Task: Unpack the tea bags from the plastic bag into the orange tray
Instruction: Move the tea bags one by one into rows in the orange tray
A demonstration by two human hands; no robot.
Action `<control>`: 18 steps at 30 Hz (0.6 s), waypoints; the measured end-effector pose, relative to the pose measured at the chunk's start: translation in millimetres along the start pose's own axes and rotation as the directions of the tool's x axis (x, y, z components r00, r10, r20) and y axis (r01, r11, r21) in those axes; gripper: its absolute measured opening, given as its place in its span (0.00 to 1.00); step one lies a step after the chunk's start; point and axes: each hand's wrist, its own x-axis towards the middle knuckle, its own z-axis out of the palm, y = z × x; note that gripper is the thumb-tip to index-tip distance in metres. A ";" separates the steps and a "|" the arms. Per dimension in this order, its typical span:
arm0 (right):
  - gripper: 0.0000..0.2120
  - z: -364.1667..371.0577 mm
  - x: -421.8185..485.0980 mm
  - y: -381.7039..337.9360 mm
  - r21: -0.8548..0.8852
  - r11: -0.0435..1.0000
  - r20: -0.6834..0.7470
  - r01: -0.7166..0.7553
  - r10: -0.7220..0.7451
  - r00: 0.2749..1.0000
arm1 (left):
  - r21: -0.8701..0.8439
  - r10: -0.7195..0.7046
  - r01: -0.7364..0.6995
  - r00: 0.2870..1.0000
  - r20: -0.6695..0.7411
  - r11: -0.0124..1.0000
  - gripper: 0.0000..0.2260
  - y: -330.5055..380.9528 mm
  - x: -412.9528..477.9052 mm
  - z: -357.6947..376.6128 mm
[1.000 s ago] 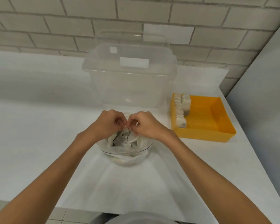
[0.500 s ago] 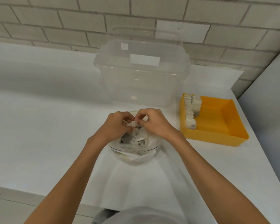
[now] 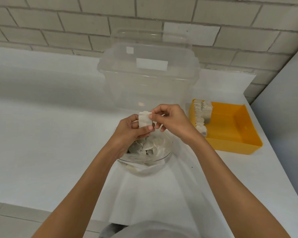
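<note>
A white tea bag [image 3: 144, 119] is held up above the open plastic bag [image 3: 159, 150], which sits in front of me with several more tea bags inside. My left hand [image 3: 130, 133] holds the lifted tea bag at its lower part between thumb and fingers. My right hand [image 3: 170, 120] pinches its upper right corner. The orange tray [image 3: 230, 134] lies to the right on the white counter. Two rows of tea bags [image 3: 200, 115] stand along its left wall.
A large clear plastic container [image 3: 148, 79] with a lid stands just behind the hands. A brick wall runs along the back, and a grey panel [image 3: 282, 109] rises at the right, close to the tray. The counter's front edge [image 3: 50, 210] is near my body.
Both hands have risen out of the plastic bag's mouth, lifting one tea bag clear of the pile. My view has tilted a little.
</note>
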 end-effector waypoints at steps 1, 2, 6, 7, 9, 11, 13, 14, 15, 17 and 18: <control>0.02 -0.1 -0.7 -1.0 0.005 1.000 -0.001 0.002 -0.002 1.000 | 0.004 0.001 -0.001 1.000 0.010 1.000 0.20 0.3 0.0 0.0; 0.01 -0.5 -1.1 -1.8 0.017 1.000 -0.002 0.002 -0.002 1.000 | 0.008 0.001 -0.001 1.000 0.014 1.000 0.20 1.2 -0.3 0.0; 0.01 -5.0 -1.7 -3.5 0.052 0.999 -0.038 0.001 0.001 0.999 | 0.027 0.032 -0.031 0.999 -0.022 0.999 0.15 8.9 -1.7 -1.5; 0.01 -5.9 -1.4 -3.3 0.035 0.999 -0.056 0.004 -0.002 0.998 | 0.043 0.053 -0.050 0.997 -0.063 0.998 0.13 10.4 -1.3 -2.3; 0.01 -6.0 -0.2 -2.2 -0.016 1.000 -0.107 0.027 -0.028 0.994 | 0.099 0.104 -0.087 0.977 -0.185 0.991 0.09 11.9 1.3 -3.8; 0.03 -3.2 1.2 -0.7 -0.072 0.996 -0.155 0.059 -0.069 0.985 | 0.131 0.137 -0.108 0.962 -0.235 0.985 0.06 13.1 2.1 -2.5; 0.03 1.9 1.0 -0.7 -0.131 0.987 -0.173 0.097 -0.119 0.978 | 0.111 0.130 -0.110 0.974 -0.187 0.988 0.07 14.6 0.7 2.2; 0.03 4.9 0.0 -1.2 -0.159 0.980 -0.171 0.120 -0.147 0.974 | 0.101 0.127 -0.112 0.979 -0.158 0.989 0.09 15.2 0.1 4.8; 0.03 7.8 -1.6 -1.9 -0.181 0.973 -0.162 0.141 -0.171 0.972 | 0.098 0.131 -0.118 0.982 -0.138 0.988 0.10 15.4 -0.1 6.6; 0.03 11.5 -4.3 -2.5 -0.215 0.961 -0.129 0.173 -0.204 0.970 | 0.109 0.157 -0.144 0.980 -0.121 0.983 0.11 15.9 0.9 7.5; 0.03 12.4 -5.1 -2.5 -0.226 0.957 -0.113 0.180 -0.209 0.971 | 0.120 0.170 -0.156 0.978 -0.118 0.980 0.10 16.4 2.1 6.3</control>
